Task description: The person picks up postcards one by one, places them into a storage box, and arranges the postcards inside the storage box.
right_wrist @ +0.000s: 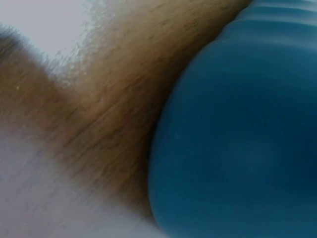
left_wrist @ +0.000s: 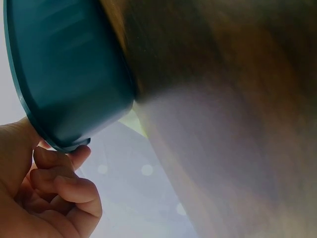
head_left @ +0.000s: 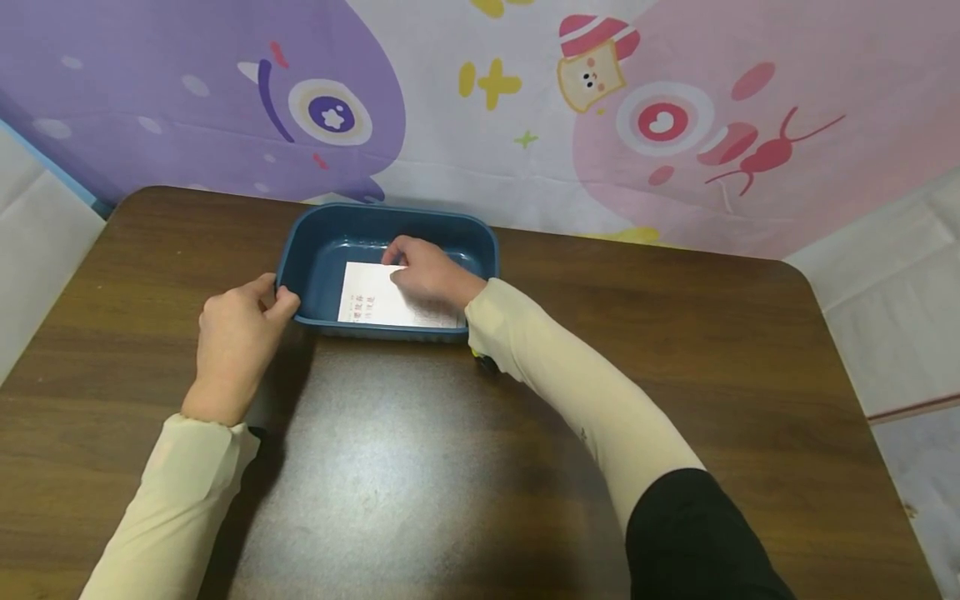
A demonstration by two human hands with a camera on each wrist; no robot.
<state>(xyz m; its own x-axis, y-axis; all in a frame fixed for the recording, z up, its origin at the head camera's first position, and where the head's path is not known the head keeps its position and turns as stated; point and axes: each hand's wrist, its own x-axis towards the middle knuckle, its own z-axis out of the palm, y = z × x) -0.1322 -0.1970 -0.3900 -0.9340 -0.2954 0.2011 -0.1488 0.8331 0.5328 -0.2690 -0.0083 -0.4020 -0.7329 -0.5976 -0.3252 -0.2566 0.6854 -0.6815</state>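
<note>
A dark blue plastic basin (head_left: 390,210) stands on the table, rounded at its corners. My left hand (head_left: 238,337) pinches the basin's left rim between thumb and fingers; in the left wrist view the other fingers of the left hand (left_wrist: 59,193) curl below the basin wall (left_wrist: 69,64). Inside the basin lies a flat white card (head_left: 375,292) printed with reddish characters. My right hand (head_left: 431,271) reaches over the right wall and grips the card at its far edge, covering its upper right part. Only the basin's outside (right_wrist: 237,139) shows in the right wrist view.
The brown wooden table (head_left: 600,333) has rounded far corners. Directly behind it hangs a cartoon-printed cloth (head_left: 487,167), close to the basin's far side. White cloth (head_left: 892,308) hangs at the right side as well.
</note>
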